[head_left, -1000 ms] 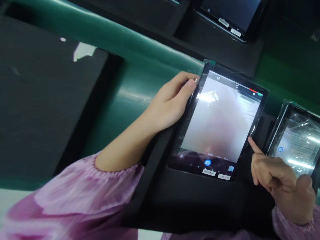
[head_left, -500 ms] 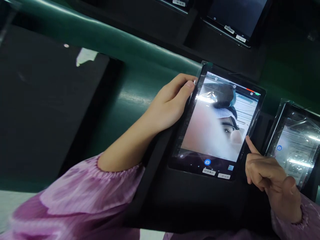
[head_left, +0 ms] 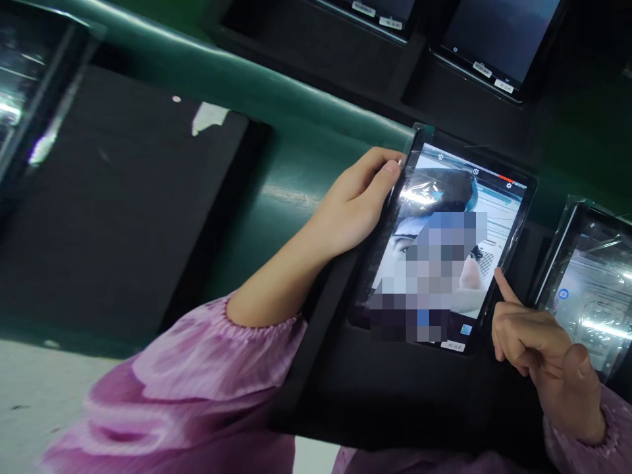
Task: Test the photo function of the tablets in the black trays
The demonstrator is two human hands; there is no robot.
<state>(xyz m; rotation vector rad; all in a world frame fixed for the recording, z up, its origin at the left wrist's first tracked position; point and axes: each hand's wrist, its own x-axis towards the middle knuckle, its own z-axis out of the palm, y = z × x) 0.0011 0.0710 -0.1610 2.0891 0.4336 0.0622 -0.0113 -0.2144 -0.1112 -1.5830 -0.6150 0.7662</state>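
Observation:
A black tablet (head_left: 442,240), its screen lit with a camera picture of a person in a cap, lies tilted over a black tray (head_left: 390,395). Clear film covers its front, and white labels sit along its lower edge. My left hand (head_left: 363,201) grips the tablet's upper left edge, thumb in front; the fingers behind are hidden. By the opposite edge, my right hand (head_left: 538,345) has its index finger stretched out at the tablet's side, the other fingers curled and nothing held. Whether that fingertip touches the edge I cannot tell.
A second film-covered tablet (head_left: 587,289) with a lit screen lies at the right. Further tablets rest in dark trays beyond a green rail (head_left: 296,85), among them a labelled one (head_left: 498,39). A black pad (head_left: 113,217) and a shiny film-covered device (head_left: 29,85) are at the left.
The view has swung left, bringing the shiny device in at the left edge. On the held tablet, a large blurred patch has given way to a person's head. Both hands keep their places.

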